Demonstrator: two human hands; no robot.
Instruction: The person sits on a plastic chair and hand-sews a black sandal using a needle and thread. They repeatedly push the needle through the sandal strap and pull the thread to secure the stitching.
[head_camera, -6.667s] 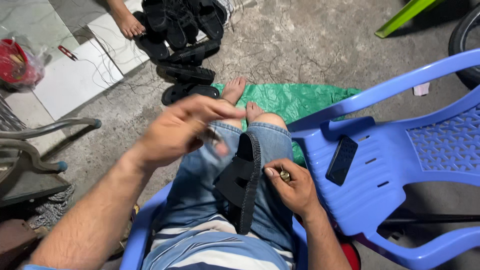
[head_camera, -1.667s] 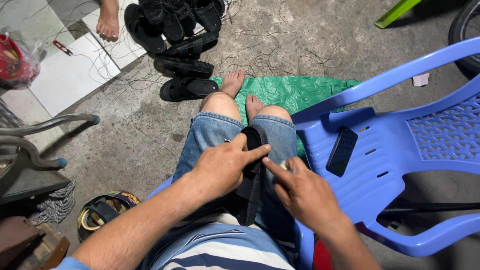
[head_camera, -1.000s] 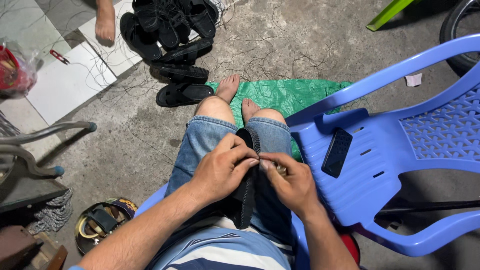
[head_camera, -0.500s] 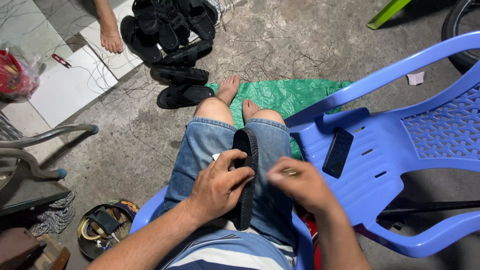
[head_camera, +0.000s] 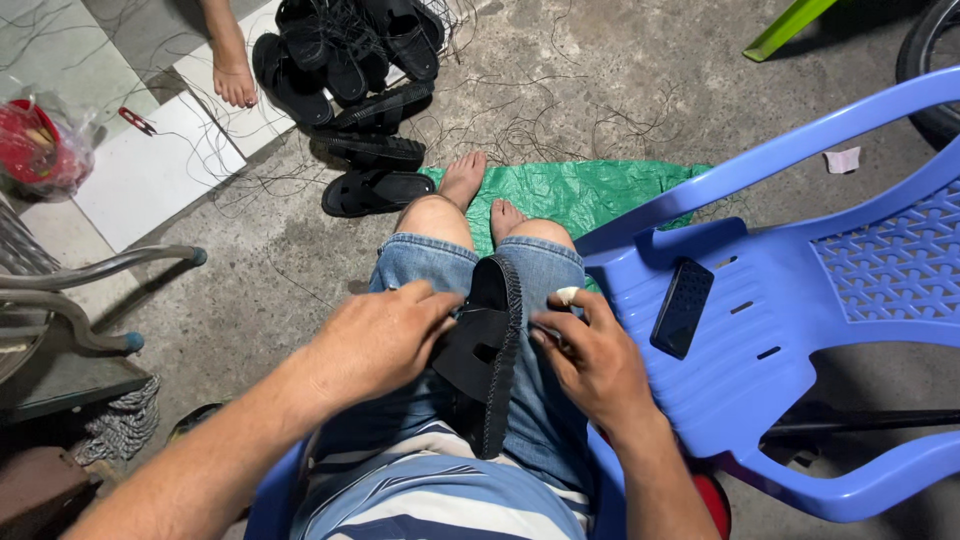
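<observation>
1. While seated, the person keeps a black sandal on edge across the lap, long axis running 12 to 6 o'clock.
2. Left hand lies at the sandal's 9 o'clock, fingers closed on its strap.
3. Right hand sits at 3 o'clock, just beside the sole edge, fingertips pinched together on a small pale object; what it is cannot be told.
4. Left hand is nearer, already touching.
5. Blue plastic chair at 3 o'clock carries a dark phone.
</observation>
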